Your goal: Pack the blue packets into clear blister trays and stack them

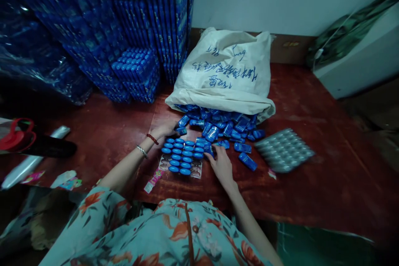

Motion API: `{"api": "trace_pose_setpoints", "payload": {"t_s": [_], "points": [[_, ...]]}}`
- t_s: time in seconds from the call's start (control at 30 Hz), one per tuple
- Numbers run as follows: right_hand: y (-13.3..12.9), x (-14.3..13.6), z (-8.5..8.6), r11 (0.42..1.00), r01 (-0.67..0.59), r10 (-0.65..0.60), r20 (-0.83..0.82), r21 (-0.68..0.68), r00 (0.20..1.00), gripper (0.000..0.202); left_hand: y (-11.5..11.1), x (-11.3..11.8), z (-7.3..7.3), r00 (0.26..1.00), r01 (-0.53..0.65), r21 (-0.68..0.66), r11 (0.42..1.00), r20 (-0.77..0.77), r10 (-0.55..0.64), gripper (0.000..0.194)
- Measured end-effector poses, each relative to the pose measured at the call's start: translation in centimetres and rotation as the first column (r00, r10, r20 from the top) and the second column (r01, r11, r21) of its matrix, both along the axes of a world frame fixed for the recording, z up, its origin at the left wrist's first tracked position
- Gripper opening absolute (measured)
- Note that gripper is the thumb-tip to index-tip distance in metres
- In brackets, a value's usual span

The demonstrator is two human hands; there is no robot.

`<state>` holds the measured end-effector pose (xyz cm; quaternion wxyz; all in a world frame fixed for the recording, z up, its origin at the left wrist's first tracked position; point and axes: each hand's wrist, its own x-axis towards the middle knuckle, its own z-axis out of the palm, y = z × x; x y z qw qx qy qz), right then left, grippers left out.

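In front of me lies a clear plastic tray (196,170) with rounded hollows, largely filled with rows of glossy blue oval-topped packs (186,159). My left hand (167,128) reaches past the tray's far left corner, its fingers closed on a small blue pack (181,131). At the tray's right side, my right hand (222,165) grips another blue pack (208,149) between thumb and fingers. Beyond both hands, a heap of loose blue packs (213,133) spills from the mouth of a white woven sack (224,66) with handwriting on it.
A stack of empty-looking trays (285,149) sits at the right. Tall stacks of filled blue trays (149,16) rise at the back left, with a shorter stack (137,70) in front. A red-lidded bottle (46,146) and a plastic roll (25,170) lie at the left.
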<state>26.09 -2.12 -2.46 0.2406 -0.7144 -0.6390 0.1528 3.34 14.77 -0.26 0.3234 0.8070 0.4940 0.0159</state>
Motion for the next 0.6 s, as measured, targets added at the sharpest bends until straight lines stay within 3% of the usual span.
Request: {"api": "trace_pose_setpoints", "payload": {"t_s": [0.1, 0.2, 0.33, 0.4, 0.47, 0.53, 0.6], "points": [[1.1, 0.1, 0.5, 0.989, -0.017, 0.037, 0.138, -0.148, 0.99, 0.034, -1.5, -2.5, 0.5, 0.995, -0.096, 0.083, 0.992, 0.015, 0.095, 0.025], [1.0, 1.1, 0.7, 0.981, -0.011, 0.046, 0.174, -0.195, 0.984, 0.028, -5.3, -6.5, 1.0, 0.969, -0.237, 0.163, 0.958, 0.116, 0.22, 0.031], [-1.0, 2.5, -0.1, 1.0, -0.025, 0.023, -0.159, -0.008, 0.987, 0.027, -12.7, -10.2, 0.7, 0.797, -0.542, 0.137, 0.829, 0.396, 0.456, 0.035], [-2.3, 2.1, -0.6, 0.998, 0.003, 0.021, -0.39, 0.062, 0.921, 0.028, -15.9, -10.2, 0.5, 0.714, -0.633, 0.072, 0.771, 0.437, 0.546, 0.035], [-3.3, 0.9, -1.1, 0.998, 0.027, 0.006, -0.569, 0.05, 0.822, 0.028, -17.9, -9.1, 0.3, 0.687, -0.657, 0.056, 0.751, 0.453, 0.567, 0.029], [-3.9, -0.4, -1.5, 0.999, 0.04, -0.014, -0.645, 0.027, 0.764, 0.029, -18.7, -7.6, 0.1, 0.716, -0.629, 0.121, 0.768, 0.476, 0.511, 0.022], [-4.1, -1.4, -1.9, 0.996, 0.032, 0.021, -0.593, 0.078, 0.805, 0.03, -18.5, -6.6, -0.2, 0.779, -0.558, 0.247, 0.792, 0.484, 0.399, 0.017]]}}
